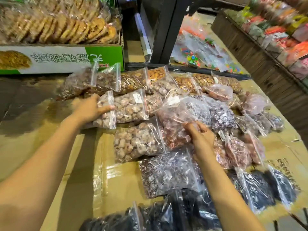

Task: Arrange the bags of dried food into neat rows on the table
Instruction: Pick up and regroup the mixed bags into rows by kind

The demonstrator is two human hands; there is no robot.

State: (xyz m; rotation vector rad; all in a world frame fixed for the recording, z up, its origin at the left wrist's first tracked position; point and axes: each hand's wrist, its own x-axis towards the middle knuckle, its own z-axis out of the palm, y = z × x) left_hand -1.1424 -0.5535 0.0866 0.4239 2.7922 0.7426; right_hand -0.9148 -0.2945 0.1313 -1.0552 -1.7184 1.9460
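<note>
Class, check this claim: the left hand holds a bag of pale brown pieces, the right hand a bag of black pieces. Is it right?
No. In the head view the right hand grips a bag of reddish pieces, not black; the left hand does hold the bag of pale brown pieces.

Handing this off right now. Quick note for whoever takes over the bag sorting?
Left hand grips the end of a tan-chunk bag at the pile's left edge.
Right hand pinches a reddish bag lying tilted atop others.
Done: bags sit loosely grouped by colour on the cardboard-covered table: nut bags far, purple bag middle, dark bags near.
Left: bags overlap and skew; straighten into rows, likely starting with the two held.
</note>
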